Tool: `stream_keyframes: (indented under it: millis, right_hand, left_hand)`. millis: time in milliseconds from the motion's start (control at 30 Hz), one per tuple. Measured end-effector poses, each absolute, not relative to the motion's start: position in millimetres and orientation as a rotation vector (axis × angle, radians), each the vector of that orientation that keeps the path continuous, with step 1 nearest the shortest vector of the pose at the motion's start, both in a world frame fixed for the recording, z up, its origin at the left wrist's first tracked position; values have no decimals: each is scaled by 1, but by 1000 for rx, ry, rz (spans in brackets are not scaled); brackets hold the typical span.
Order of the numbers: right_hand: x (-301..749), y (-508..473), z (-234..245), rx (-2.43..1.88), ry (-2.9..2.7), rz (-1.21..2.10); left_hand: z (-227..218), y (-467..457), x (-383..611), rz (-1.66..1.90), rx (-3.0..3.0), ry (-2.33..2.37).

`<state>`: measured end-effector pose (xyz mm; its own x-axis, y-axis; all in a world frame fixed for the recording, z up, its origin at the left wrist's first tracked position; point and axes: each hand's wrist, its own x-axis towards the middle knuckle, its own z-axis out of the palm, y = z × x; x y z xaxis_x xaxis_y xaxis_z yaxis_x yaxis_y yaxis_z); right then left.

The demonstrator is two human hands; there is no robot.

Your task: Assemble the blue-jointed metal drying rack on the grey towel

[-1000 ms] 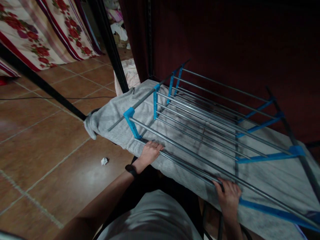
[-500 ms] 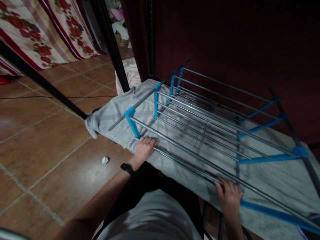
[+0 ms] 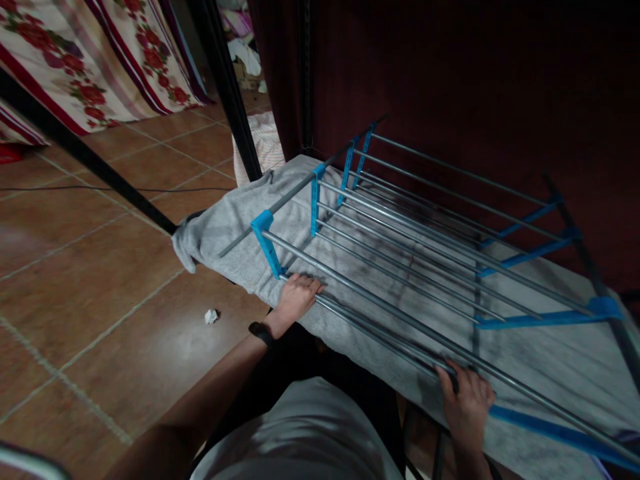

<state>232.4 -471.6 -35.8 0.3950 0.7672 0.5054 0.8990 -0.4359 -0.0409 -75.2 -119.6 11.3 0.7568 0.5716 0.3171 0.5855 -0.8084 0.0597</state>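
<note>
Curled around the lower front rod [image 3: 370,329], the left hand [image 3: 298,296] and right hand [image 3: 467,400] hold the blue-jointed rack [image 3: 425,231], centre to right of the frame, seemingly to steady it above the grey cloth [image 3: 237,223].

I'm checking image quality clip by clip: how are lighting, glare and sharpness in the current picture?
Head view: dim, with the maroon backdrop fading nearly to black at upper right; head view: pale glare on the tiled floor at left, glints along the drying rack's metal rods; head view: fine detail soft, yet left hand and right hand readable.
</note>
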Motion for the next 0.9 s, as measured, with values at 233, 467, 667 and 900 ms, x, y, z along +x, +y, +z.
stream_keyframes:
  millis: [233, 467, 667, 900]
  right_hand:
    - [233, -474, -41, -2358, -1464, -579]
    - [234, -475, -43, -2351, -1483, -564]
    - [236, -475, -43, -2366, -1492, -521]
    - [238, -475, -43, -2355, -1514, -460]
  left_hand:
    - [10, -114, -78, -500, -2939, -906]
    - [11, -109, -82, -520, -2905, -954]
    - [11, -108, -85, -551, -2852, -983]
    - [9, -108, -86, -563, -2809, -987]
